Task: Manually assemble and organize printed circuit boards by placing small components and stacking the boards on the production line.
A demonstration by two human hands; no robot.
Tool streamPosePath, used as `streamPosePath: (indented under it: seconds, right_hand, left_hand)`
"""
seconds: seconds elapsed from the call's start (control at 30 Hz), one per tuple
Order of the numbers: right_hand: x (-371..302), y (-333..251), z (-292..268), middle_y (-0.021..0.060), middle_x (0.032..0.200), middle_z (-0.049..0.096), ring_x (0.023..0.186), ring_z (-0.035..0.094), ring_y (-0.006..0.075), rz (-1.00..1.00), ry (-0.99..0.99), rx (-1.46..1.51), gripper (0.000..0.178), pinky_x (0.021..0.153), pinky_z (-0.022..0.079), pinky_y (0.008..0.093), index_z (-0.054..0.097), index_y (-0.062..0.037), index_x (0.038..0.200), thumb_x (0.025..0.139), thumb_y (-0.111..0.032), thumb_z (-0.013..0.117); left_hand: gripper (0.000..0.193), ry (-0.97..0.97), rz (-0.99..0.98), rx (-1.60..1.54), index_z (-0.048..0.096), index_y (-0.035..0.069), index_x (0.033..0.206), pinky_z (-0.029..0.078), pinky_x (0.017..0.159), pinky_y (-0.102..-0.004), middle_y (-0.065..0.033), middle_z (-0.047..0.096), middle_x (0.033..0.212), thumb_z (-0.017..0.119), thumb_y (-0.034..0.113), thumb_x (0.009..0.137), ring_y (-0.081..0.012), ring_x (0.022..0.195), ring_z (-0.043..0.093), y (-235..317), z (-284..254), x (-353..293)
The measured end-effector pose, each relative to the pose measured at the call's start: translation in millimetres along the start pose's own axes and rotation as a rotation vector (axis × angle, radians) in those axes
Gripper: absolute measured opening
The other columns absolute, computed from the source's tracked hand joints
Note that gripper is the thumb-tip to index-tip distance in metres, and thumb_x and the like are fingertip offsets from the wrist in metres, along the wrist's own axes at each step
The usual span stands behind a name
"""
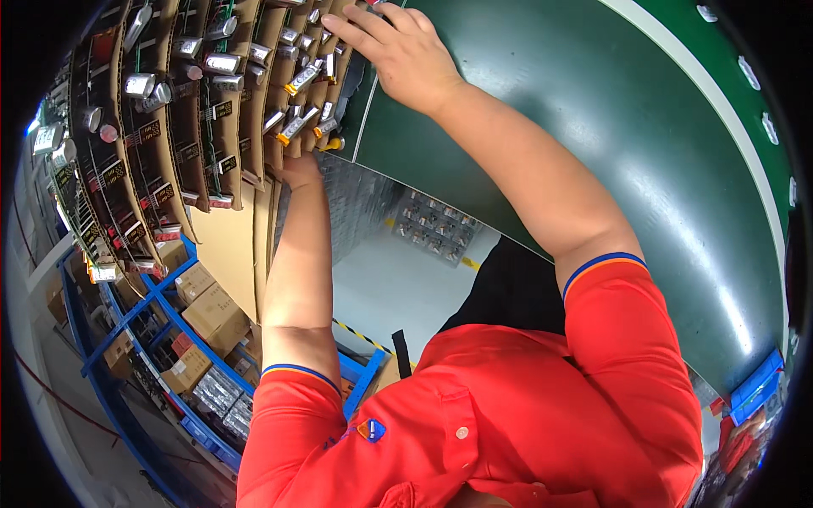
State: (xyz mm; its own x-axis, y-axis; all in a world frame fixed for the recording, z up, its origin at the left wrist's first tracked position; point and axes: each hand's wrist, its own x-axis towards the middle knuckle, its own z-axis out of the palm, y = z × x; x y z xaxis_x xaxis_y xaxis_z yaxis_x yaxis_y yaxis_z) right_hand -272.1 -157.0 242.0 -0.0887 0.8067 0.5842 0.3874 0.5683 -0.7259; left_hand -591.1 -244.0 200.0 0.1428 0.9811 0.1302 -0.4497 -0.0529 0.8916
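At the upper left are several cardboard divider strips (271, 51). Silver metal-cased parts (222, 63) stick out of their slots, some with orange ends (294, 127). My left hand (301, 172) reaches up to the near edge of the rightmost strips. Its fingers go out of sight behind the cardboard, so its grip is hidden. Over the green table's corner, my right hand (406, 55) lies with fingers stretched out and spread toward the right side of the strips. The fingertips are close to the cardboard's edge; whether they touch it I cannot tell.
A green tabletop (610, 110) with a pale edge strip spans the right. Blue-framed shelving (157, 292) with cardboard boxes (213, 313) stands at the lower left. A clear tray of small parts (436, 227) sits low beyond the table edge. A blue bin (756, 388) is at far right.
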Motion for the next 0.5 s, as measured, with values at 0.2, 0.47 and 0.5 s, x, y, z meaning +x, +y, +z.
streamPosePath:
  seconds: [0.2, 0.47, 0.5]
  right_hand:
    - [2.3, -6.2, -14.3, 0.013, 0.12, 0.044, 0.107, 0.041, 0.027, -0.055, -0.067, -0.24, 0.061, 0.09, 0.032, 0.0369, 0.037, -0.0177, 0.129, 0.07, -0.005, 0.045]
    - [13.4, -13.3, -17.7, 0.013, 0.137, 0.026, 0.125, 0.025, 0.0314, -0.162, 0.055, -0.161, 0.05, 0.099, 0.025, 0.0407, 0.044, -0.0094, 0.121, 0.071, -0.007, 0.047]
    - [12.5, -12.9, -19.5, 0.0097, 0.139, 0.024, 0.126, 0.023, 0.0303, -0.173, 0.017, -0.246, 0.046, 0.1, 0.024, 0.0411, 0.047, -0.0067, 0.118, 0.072, -0.01, 0.047]
  left_hand:
    - [0.031, 0.447, -0.106, 0.67, 0.04, 0.005, 0.115, 0.046, 0.074, -0.0369, -0.0093, 0.052, 0.105, 0.042, 0.02, 0.088, -0.0194, 0.085, 0.053, -17.6, 31.9, 2.0]
    - [0.032, 0.223, -0.042, 1.497, 0.037, 0.007, 0.118, 0.048, 0.065, -0.035, -0.01, 0.05, 0.105, 0.03, 0.025, 0.092, -0.0181, 0.078, 0.052, -4.4, 30.9, 3.7]
    - [0.033, 0.264, -0.014, 1.443, 0.037, 0.009, 0.119, 0.047, 0.064, -0.0344, -0.0082, 0.05, 0.102, 0.032, 0.026, 0.091, -0.0175, 0.075, 0.051, -10.3, 34.8, 4.6]
